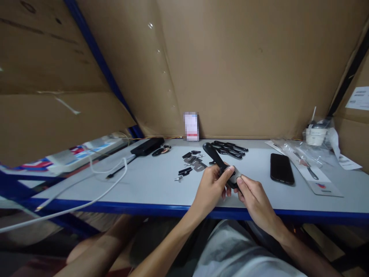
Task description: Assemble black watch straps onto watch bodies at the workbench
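Observation:
Both of my hands are closed on one black-handled tool (pixel 213 154) just above the table's front edge. Its curved handle points up and to the left, and a flat grey metal plate (pixel 235 175) lies at its lower end. My left hand (pixel 211 186) wraps the lower end, thumb pressed on top by the plate. My right hand (pixel 255 194) pinches the plate's right side. Fingers hide part of the join. Behind my left hand lie grey metal plates (pixel 198 166), small black pieces (pixel 185 171) and silver wing-shaped fasteners (pixel 178 178). Several similar black handles (pixel 230 148) are grouped farther back.
A dark phone (pixel 282 168) and a packaged tool on a card (pixel 317 181) lie right, before a cup (pixel 315 134) in plastic. A lit phone (pixel 191 126) leans on the cardboard wall. Left are a black power bank (pixel 148 146), keys (pixel 161 150) and a white cable (pixel 95 200).

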{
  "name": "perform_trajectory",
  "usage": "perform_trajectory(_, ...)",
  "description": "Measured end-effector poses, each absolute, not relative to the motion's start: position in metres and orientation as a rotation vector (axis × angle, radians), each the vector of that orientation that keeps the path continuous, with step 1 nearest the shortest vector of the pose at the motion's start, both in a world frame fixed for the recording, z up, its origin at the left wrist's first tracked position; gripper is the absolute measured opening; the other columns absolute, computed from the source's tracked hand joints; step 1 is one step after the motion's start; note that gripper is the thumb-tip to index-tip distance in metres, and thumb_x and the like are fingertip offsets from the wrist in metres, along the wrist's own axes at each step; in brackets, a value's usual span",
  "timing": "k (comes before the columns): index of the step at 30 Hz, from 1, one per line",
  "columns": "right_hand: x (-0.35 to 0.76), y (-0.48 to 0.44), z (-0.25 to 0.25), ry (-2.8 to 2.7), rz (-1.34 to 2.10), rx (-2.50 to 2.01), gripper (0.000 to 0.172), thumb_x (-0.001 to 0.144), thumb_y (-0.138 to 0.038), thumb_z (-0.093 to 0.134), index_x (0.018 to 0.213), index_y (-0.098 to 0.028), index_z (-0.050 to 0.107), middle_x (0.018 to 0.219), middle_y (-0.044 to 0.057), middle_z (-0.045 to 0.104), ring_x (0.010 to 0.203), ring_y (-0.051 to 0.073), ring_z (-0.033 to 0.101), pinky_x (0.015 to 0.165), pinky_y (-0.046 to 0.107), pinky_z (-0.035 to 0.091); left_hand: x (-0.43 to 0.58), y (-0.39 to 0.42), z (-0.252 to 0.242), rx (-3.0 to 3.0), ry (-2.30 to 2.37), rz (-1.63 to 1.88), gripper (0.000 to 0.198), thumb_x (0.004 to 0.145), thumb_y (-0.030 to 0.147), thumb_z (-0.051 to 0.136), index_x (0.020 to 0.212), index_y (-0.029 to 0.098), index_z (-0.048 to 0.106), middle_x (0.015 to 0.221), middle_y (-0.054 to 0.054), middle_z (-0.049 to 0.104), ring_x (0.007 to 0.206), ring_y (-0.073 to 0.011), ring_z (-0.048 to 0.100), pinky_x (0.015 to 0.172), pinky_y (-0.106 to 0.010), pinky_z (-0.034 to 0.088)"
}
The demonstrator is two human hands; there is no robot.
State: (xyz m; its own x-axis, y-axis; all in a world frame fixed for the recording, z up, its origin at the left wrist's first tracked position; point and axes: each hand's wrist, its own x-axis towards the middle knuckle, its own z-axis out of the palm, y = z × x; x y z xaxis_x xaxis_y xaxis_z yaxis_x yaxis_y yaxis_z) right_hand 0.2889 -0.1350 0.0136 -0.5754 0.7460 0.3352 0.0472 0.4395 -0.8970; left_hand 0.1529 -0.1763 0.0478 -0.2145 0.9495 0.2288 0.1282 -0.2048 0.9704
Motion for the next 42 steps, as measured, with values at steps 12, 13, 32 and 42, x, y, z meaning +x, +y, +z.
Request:
perform_trajectory(12, 0.289, -0.133, 0.008, -1.911, 1.221, -0.653, 0.046, 0.101, -0.055, 0.036, 0.07, -0.022, 0.046, 0.059, -0.003, 0.044, 0.056, 0.013, 0.04, 0.055, 0.026, 0.031, 0.159, -0.177, 0.044, 1.233, 1.335, 1.579, 0.047, 0.076, 0.059, 0.071, 0.068, 0.016, 0.054, 0.047, 0.001, 0.058, 0.034, -0.0108, 0.051, 0.033, -0.02, 0.041)
perform_trajectory(13, 0.289, -0.132, 0.008, -1.923, 1.21, -0.655, 0.046, 0.101, -0.055, 0.036, 0.07, -0.022, 0.046, 0.06, -0.002, 0.046, 0.056, 0.013, 0.04, 0.055, 0.026, 0.032, 0.159, -0.176, 0.043, 1.227, 1.33, 1.579, 0.046, 0.075, 0.059, 0.071, 0.068, 0.016, 0.054, 0.047, 0.001, 0.057, 0.034, -0.0108, 0.051, 0.033, -0.02, 0.041)
perform_trajectory(32, 0.311, -0.121, 0.014, -2.069, 0.808, -0.863, 0.053, 0.096, -0.064, 0.032, 0.063, -0.025, 0.047, 0.052, 0.001, 0.049, 0.049, 0.018, 0.046, 0.052, 0.03, 0.031, 0.001, -0.217, 0.098, 1.771, 2.057, 1.101, 0.042, 0.087, 0.054, 0.058, 0.095, 0.014, 0.069, 0.083, -0.009, 0.069, 0.072, -0.0177, 0.066, 0.052, -0.024, 0.054)
perform_trajectory(42, 0.306, -0.123, 0.009, -2.171, 0.803, -0.866, 0.05, 0.097, -0.06, 0.029, 0.063, -0.026, 0.045, 0.055, 0.003, 0.054, 0.051, 0.02, 0.05, 0.054, 0.03, 0.033, -0.016, -0.202, 0.065, 1.678, 2.262, 0.526, 0.042, 0.073, 0.039, 0.068, 0.11, 0.019, 0.071, 0.084, -0.004, 0.07, 0.07, -0.018, 0.061, 0.063, -0.026, 0.045)
